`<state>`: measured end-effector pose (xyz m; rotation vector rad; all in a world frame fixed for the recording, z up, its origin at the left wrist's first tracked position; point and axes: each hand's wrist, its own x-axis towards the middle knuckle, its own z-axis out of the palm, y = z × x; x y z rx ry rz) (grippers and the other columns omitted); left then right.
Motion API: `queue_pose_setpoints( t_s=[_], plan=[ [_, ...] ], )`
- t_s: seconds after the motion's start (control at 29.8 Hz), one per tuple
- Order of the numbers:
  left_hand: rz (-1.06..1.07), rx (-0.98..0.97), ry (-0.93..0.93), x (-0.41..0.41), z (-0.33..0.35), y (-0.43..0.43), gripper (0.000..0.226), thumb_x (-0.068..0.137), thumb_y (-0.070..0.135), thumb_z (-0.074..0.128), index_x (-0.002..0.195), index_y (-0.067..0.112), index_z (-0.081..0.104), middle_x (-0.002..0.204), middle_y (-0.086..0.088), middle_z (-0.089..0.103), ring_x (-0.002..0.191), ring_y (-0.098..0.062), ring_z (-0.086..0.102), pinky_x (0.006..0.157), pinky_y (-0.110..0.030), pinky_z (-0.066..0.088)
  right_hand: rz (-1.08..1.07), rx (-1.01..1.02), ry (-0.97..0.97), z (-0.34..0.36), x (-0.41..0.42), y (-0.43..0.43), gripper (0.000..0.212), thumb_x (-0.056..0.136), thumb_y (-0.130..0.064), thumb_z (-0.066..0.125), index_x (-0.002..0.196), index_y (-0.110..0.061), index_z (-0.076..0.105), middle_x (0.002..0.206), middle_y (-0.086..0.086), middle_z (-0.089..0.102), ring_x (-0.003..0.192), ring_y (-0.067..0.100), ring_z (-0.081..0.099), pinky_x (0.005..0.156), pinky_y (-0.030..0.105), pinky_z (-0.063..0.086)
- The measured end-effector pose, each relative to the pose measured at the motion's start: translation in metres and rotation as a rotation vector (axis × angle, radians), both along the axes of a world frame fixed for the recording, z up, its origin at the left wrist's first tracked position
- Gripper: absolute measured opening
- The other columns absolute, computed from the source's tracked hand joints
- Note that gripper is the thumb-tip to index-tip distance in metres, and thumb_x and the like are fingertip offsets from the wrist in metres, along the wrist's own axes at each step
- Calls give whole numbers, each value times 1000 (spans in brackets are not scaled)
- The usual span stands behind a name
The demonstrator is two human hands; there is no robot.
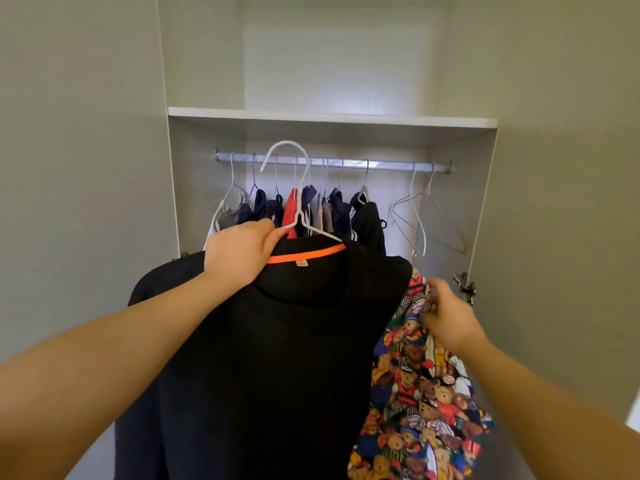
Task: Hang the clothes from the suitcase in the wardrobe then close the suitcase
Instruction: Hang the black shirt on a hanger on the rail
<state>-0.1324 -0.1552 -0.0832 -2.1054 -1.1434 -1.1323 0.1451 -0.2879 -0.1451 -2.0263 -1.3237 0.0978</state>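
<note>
The black garment (294, 341) is held up on a white hanger (300, 206) in front of the wardrobe rail (388, 165). Free rail is left between the hung clothes (332, 209) and two bare hangers (415, 220) at the right. Its collar, lined with an orange band, is gripped by the left hand (239, 251). A bear-print cloth (422, 393) is pinched by the right hand (446, 317).

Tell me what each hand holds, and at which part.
The left hand grips the black garment at its collar, beside the white hanger. The right hand pinches the bear-print fabric at its top edge.
</note>
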Motion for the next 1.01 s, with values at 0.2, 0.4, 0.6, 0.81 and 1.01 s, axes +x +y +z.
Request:
queue_pose_setpoints(
  t_s=[0.2,0.4,0.6,0.81,1.01],
  plan=[
    [-118,43,188,-24,-3,10,51,92,45,28,63,11,52,43,-1,50,34,-24,49,40,-14,20,-138,135,-61,7,7,11,27,97,-5,35,117,-6,54,93,22,61,76,34,55,66,35,46],
    [-157,9,103,-30,-8,13,53,96,50,27,73,10,54,57,-8,58,54,-31,58,46,-24,28,-277,-115,-107,32,2,11,28,94,-15,43,111,-26,63,118,13,60,117,35,49,104,44,28],
    [-218,-88,74,-4,-16,6,50,95,53,30,78,13,54,66,-3,58,68,-27,60,54,-28,34,114,87,206,50,-22,9,17,90,-51,43,97,-42,55,124,1,56,120,29,47,108,46,32],
    [-277,-210,160,34,-13,-3,37,97,44,36,84,15,56,73,2,56,68,-16,56,59,-30,42,208,-24,217,38,-34,1,65,91,-56,42,98,4,64,81,17,55,79,26,55,76,34,40],
    [-434,-595,209,73,-20,-3,29,96,40,44,86,15,55,71,4,50,64,-9,47,57,-23,34,56,-56,457,28,-8,-20,50,84,-48,62,57,-7,50,66,6,51,64,20,50,68,32,42]
  ],
)
